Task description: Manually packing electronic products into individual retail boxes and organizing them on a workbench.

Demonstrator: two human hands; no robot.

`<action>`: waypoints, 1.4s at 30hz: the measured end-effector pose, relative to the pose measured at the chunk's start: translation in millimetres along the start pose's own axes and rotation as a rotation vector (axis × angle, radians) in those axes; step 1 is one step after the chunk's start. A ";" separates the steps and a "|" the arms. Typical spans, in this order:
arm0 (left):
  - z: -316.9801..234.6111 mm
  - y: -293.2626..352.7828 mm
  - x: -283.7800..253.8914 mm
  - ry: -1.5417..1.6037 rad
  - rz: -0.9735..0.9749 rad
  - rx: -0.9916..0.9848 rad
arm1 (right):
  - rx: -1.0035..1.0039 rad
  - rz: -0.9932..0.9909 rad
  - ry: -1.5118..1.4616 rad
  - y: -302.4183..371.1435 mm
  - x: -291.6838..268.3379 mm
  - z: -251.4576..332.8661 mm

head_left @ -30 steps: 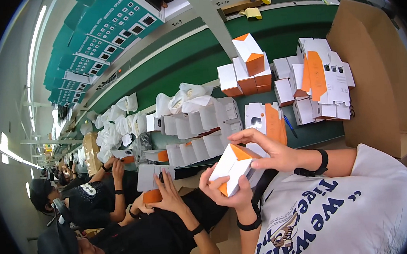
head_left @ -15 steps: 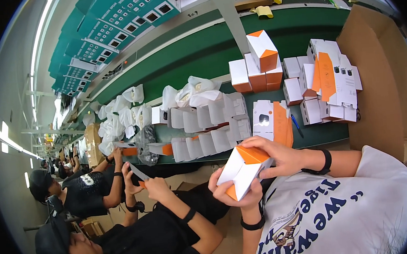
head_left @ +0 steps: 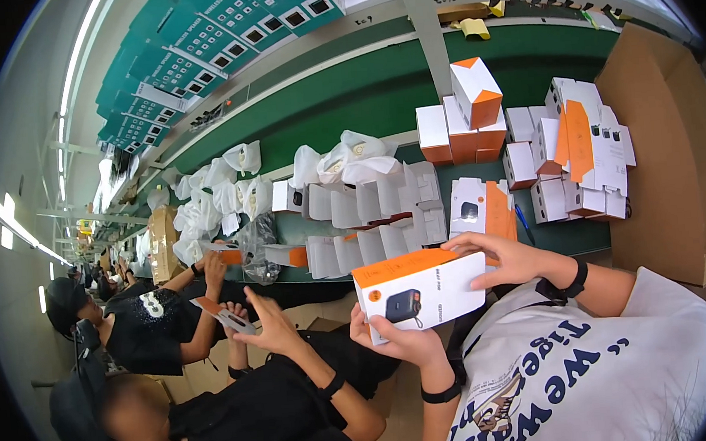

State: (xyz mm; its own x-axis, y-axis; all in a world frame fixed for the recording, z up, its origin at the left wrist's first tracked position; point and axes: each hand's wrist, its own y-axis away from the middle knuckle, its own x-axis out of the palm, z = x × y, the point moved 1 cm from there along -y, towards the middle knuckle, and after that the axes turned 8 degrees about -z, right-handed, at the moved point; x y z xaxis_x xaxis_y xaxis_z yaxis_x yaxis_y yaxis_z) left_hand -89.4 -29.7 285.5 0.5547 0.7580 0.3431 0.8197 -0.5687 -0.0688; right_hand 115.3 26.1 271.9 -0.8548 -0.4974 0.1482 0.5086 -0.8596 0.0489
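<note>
Between my two hands is a white and orange carton [head_left: 450, 292], with a picture of a small dark speaker on the white face turned up. My left hand [head_left: 405, 338] is wrapped round its left end, thumb on the printed face. At the right end my right hand [head_left: 509, 259] grips the carton with its thumb on the white face and fingers over the far edge. Just beyond, flat unfolded carton blanks [head_left: 466, 205] lie on the green bench. Whether the carton holds anything cannot be seen.
Grey open cartons [head_left: 368, 207] stand in rows, with white-wrapped items [head_left: 344, 156] behind. Finished-looking boxes [head_left: 462, 129] are stacked right, near a blue pen [head_left: 523, 222] and a large brown cardboard box [head_left: 655, 155]. Close on my left, a co-worker [head_left: 244, 411] handles a small carton.
The carton has turned from its folded end to its printed long face, and both hands have shifted to its two ends. The neighbour's hands have moved too.
</note>
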 end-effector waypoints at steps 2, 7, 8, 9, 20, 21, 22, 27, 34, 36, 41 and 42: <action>15.9 -4.3 -12.0 -0.023 0.056 -0.126 | 0.121 -0.033 -0.187 5.0 0.1 -8.5; 38.2 -10.2 -37.8 -0.241 0.374 -0.318 | 0.038 -0.447 -0.025 -27.3 -19.6 2.8; 44.4 -16.8 -52.3 -0.322 0.489 -0.295 | -0.071 -0.473 0.084 -41.2 -22.9 8.6; 46.9 -20.4 -64.2 -0.423 0.549 -0.285 | -0.181 -0.495 0.193 -56.0 -23.3 15.2; 134.0 -2.9 -307.4 -1.096 0.499 -0.484 | -0.726 -0.306 0.796 -341.1 120.7 10.9; 138.4 3.8 -324.8 -1.104 0.488 -0.488 | -0.721 -0.219 0.943 -357.8 134.1 6.5; 136.4 10.6 -330.8 -1.080 0.454 -0.516 | -0.616 -0.118 1.029 -373.7 144.9 -2.2; 120.1 38.7 -342.1 -0.950 0.235 -0.598 | -0.710 0.067 1.264 -414.1 171.9 -44.8; 126.3 43.1 -340.1 -0.956 0.299 -0.607 | -0.730 0.267 1.434 -425.1 188.5 -76.3; 131.8 33.7 -333.8 -0.937 0.300 -0.585 | -0.786 0.265 1.408 -424.3 193.6 -72.7; 136.4 14.0 -321.6 -0.974 0.391 -0.550 | -0.863 0.285 1.450 -416.5 194.7 -74.1; 138.0 9.3 -316.2 -0.964 0.427 -0.549 | -0.857 0.273 1.454 -416.0 193.2 -75.6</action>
State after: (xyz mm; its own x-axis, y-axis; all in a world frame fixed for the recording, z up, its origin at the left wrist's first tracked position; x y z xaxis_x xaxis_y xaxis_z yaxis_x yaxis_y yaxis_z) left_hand -237.4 -230.6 47.1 0.8394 0.2679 -0.4729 0.5018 -0.7162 0.4850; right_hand -269.2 278.7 205.5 -0.3884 0.0984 -0.9162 0.8633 -0.3089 -0.3991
